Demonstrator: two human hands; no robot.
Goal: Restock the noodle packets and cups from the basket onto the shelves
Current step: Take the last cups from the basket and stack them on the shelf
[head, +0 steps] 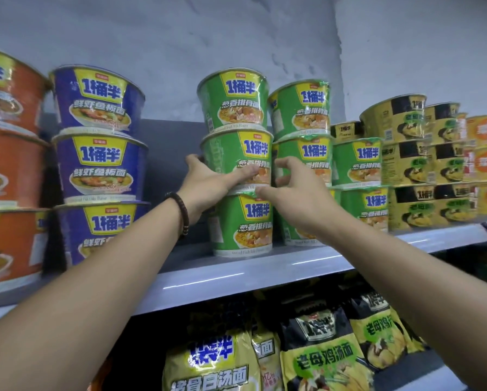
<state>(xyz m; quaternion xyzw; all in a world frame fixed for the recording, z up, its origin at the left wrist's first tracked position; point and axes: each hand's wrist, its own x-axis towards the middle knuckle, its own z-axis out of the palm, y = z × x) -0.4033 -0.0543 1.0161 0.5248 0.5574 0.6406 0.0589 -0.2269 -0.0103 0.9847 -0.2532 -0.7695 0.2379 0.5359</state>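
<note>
three stacked green cups (243, 221) on the shelf (236, 277): left hand (208, 182) grips the middle cup (231, 150) from its left, thumb across the front; right hand (293, 190) curls at its right edge, grip unclear, both arms stretched up.

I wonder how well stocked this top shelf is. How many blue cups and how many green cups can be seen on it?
Blue cups: 3, in one stack
Green cups: 8, in stacks of 3, 3 and 2; the left hand grips the middle one of the front stack
Total: 11
</note>
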